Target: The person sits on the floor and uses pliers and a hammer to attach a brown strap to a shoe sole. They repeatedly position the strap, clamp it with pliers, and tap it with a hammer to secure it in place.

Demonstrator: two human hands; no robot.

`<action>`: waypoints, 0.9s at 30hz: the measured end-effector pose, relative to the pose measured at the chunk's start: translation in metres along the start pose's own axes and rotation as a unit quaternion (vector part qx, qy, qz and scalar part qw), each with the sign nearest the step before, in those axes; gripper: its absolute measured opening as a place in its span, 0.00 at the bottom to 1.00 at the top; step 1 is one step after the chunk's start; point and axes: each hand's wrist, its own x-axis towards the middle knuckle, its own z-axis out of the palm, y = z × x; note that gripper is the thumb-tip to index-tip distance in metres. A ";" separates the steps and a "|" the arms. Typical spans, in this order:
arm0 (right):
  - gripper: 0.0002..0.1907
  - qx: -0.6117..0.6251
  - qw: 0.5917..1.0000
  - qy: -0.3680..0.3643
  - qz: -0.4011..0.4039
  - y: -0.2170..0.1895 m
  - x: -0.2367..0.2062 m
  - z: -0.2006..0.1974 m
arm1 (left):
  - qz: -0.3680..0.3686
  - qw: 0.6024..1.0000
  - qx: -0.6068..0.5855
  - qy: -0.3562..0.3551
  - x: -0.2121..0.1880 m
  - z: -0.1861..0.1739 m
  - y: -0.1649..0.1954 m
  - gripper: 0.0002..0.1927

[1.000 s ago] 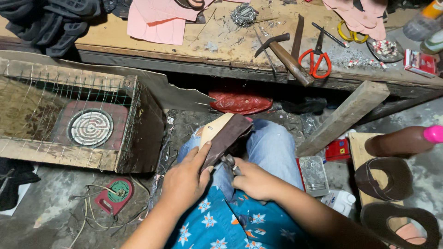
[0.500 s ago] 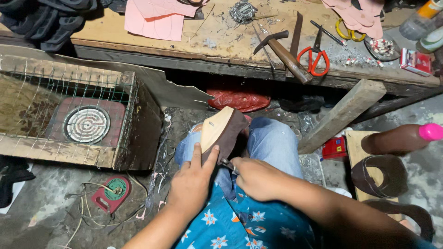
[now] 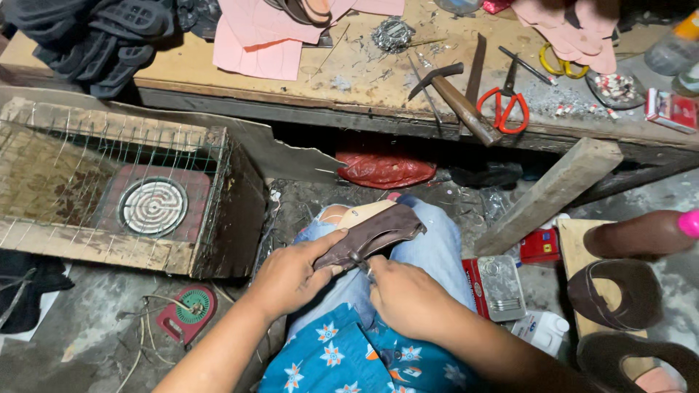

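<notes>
Below a cluttered workbench, left hand grips a brown shoe upper while right hand clenches a small tool against it.

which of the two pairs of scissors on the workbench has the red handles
The red-handled scissors lie beside the hammer, nearer the bench's front edge. The other pair, farther back and right, has yellow handles.

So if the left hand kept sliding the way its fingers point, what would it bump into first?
The left hand points right, along the brown leather piece it grips. Going straight on, it would probably meet the right hand first, which sits close beside it, though depth is hard to judge.
</notes>
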 end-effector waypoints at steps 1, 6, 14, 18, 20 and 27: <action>0.17 -0.013 1.000 -0.021 0.013 0.001 -0.001 -0.003 | 0.048 0.999 -0.007 0.022 0.001 -0.001 -0.003 0.33; 0.21 0.065 0.996 -0.025 -0.056 0.015 -0.001 -0.003 | -0.035 0.982 -0.154 -0.099 0.015 -0.022 -0.021 0.32; 0.30 0.046 0.995 0.090 0.013 0.061 -0.023 -0.020 | 0.041 0.981 0.189 -0.021 0.050 0.019 0.019 0.30; 0.21 -0.138 0.986 0.092 0.015 0.063 -0.016 -0.020 | 0.073 0.973 0.211 0.050 0.062 0.049 0.032 0.25; 0.18 -0.164 0.983 0.077 0.027 0.060 -0.011 -0.018 | 0.084 0.969 0.219 0.070 0.058 0.056 0.032 0.24; 0.19 -0.085 0.995 0.053 0.027 0.053 -0.004 -0.032 | 0.120 0.962 0.210 0.127 0.047 0.059 0.031 0.24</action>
